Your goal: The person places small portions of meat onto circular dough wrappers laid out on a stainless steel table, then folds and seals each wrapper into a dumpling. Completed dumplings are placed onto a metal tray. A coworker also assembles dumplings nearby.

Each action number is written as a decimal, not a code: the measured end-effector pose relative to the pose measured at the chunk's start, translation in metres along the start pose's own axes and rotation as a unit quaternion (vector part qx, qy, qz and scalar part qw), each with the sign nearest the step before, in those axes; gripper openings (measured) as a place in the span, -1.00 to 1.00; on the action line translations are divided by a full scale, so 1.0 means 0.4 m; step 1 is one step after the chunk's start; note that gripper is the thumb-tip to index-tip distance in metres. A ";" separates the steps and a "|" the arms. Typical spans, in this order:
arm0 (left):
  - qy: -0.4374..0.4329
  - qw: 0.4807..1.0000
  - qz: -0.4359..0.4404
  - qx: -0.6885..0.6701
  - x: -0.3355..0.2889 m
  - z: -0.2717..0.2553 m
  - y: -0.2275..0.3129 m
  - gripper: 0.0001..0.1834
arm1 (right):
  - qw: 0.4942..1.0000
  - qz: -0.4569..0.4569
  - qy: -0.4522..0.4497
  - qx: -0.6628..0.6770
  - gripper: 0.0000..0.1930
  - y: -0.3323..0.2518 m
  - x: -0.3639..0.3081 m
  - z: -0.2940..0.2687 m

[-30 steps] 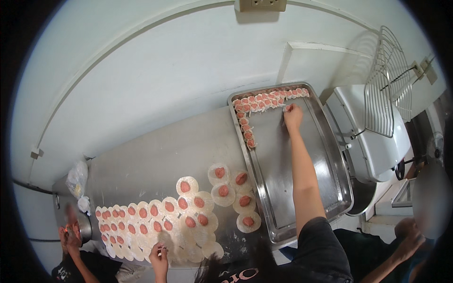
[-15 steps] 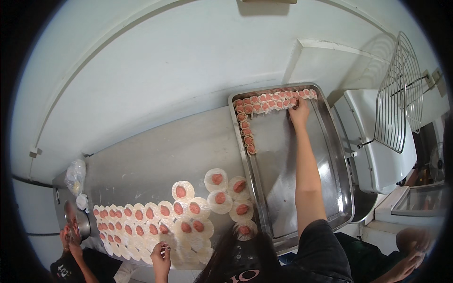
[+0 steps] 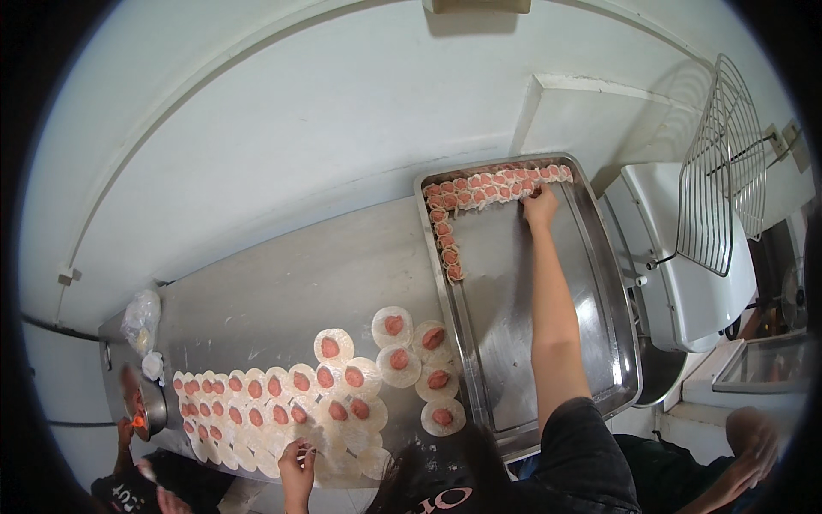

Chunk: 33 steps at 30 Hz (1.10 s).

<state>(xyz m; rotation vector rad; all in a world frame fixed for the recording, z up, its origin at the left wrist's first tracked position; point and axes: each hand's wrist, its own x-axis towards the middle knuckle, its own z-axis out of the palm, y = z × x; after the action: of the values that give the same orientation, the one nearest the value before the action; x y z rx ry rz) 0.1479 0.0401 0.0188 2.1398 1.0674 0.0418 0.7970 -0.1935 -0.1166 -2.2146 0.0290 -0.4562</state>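
- Currently, right hand (image 3: 539, 207) at dumplings (image 3: 486, 181) in tray (image 3: 505, 317), far end; can't tell if pinching.
- Left hand (image 3: 297, 468) at wrappers (image 3: 341, 437) on tabletop (image 3: 282, 291), fingers curled; can't tell if holding anything.

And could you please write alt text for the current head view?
A person's right hand is at filled dumplings lining two sides of a metal tray; the left hand is near round wrappers, many topped with pink filling.
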 end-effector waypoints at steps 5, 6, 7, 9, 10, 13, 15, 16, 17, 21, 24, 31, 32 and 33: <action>0.007 1.000 0.003 0.015 -0.010 -0.012 0.000 -0.77 | 0.999 -0.001 -0.035 -0.007 -0.79 -0.003 -0.029 -0.061; 0.012 1.000 -0.004 0.009 -0.011 -0.013 0.002 -0.78 | 0.999 -0.015 -0.036 -0.036 -0.80 -0.007 -0.042 -0.072; 0.017 1.000 -0.012 0.002 -0.016 -0.014 0.005 -0.79 | 0.995 -0.058 -0.079 -0.022 -0.80 -0.014 -0.055 -0.076; 0.022 1.000 -0.019 -0.001 -0.024 -0.017 0.010 -0.80 | 0.977 -0.125 -0.174 -0.005 -0.80 -0.026 -0.078 -0.076; 0.021 1.000 -0.016 0.003 -0.025 -0.018 0.011 -0.80 | 0.973 -0.141 -0.184 0.002 -0.80 -0.033 -0.080 -0.071; 0.022 1.000 -0.004 0.012 -0.025 -0.021 0.009 -0.80 | 0.966 -0.147 -0.212 -0.008 -0.78 -0.055 -0.071 -0.048; 0.017 1.000 -0.008 0.016 -0.029 -0.023 0.001 -0.80 | 0.967 -0.163 -0.193 -0.009 -0.78 -0.060 -0.066 -0.045; 0.011 1.000 -0.016 0.018 -0.032 -0.023 -0.004 -0.80 | 0.967 -0.156 -0.202 -0.009 -0.78 -0.059 -0.066 -0.046; 0.005 0.999 -0.025 0.019 -0.035 -0.023 -0.010 -0.80 | 0.966 -0.155 -0.206 -0.003 -0.77 -0.057 -0.068 -0.048; -0.005 0.999 -0.021 0.030 -0.049 -0.021 -0.030 -0.79 | 0.965 -0.156 -0.208 0.027 -0.78 -0.048 -0.085 -0.043; 0.000 0.999 0.000 0.038 -0.056 -0.023 -0.038 -0.79 | 0.966 -0.181 -0.182 0.028 -0.77 -0.056 -0.095 -0.033; 0.027 0.998 0.008 0.057 -0.089 -0.037 -0.055 -0.79 | 0.964 -0.120 -0.219 0.090 -0.77 -0.232 -0.252 -0.059; 0.028 0.999 0.004 0.041 -0.096 -0.037 -0.058 -0.79 | 0.950 -0.142 -0.248 0.127 -0.78 -0.279 -0.313 -0.041; 0.028 0.999 0.004 0.020 -0.105 -0.038 -0.062 -0.79 | 0.929 -0.179 -0.267 0.184 -0.78 -0.323 -0.377 -0.022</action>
<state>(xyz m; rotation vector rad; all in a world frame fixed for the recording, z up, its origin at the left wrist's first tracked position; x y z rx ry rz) 0.0986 0.0292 0.0261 2.1905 1.0998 0.0868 0.6360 -0.0910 -0.0607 -1.8987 -0.7054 -0.0262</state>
